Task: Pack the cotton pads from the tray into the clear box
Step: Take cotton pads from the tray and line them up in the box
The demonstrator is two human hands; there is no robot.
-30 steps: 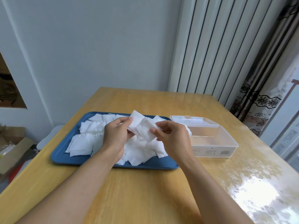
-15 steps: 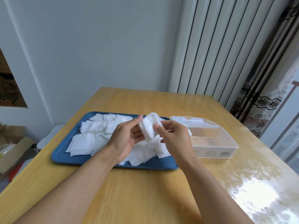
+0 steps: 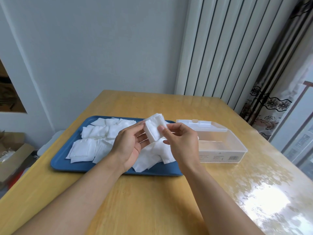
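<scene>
Two bare forearms reach in from the near edge over the wooden table [image 3: 152, 200], whose right side glares with window light. Above the near rim of the blue tray [image 3: 59, 164], the left hand [image 3: 130, 145] is turned palm up, its fingers and thumb curled around the left side of a small stack of cotton pads [image 3: 155, 128], which it cradles. The right hand [image 3: 182, 143] meets it from the other side, thumb pressed on the front face of the stack and fingers curled behind, so both hands clamp the same stack, held up off the tray and tilted. Beneath and beyond the hands, loose cotton pads [image 3: 84, 148] lie scattered and overlapping across the tray, some flat, some rumpled. Just beside the tray on the right stands the clear box [image 3: 223, 150], open, its lid [image 3: 201, 125] hinged back on the far side; no pads can be made out inside it. A barcode label shows on its near wall. To the left, off the table, sits a cardboard carton [image 3: 13, 156]. Farther back are a pale wall, a ribbed white panel [image 3: 220, 48] and a patterned curtain [image 3: 271, 107].
</scene>
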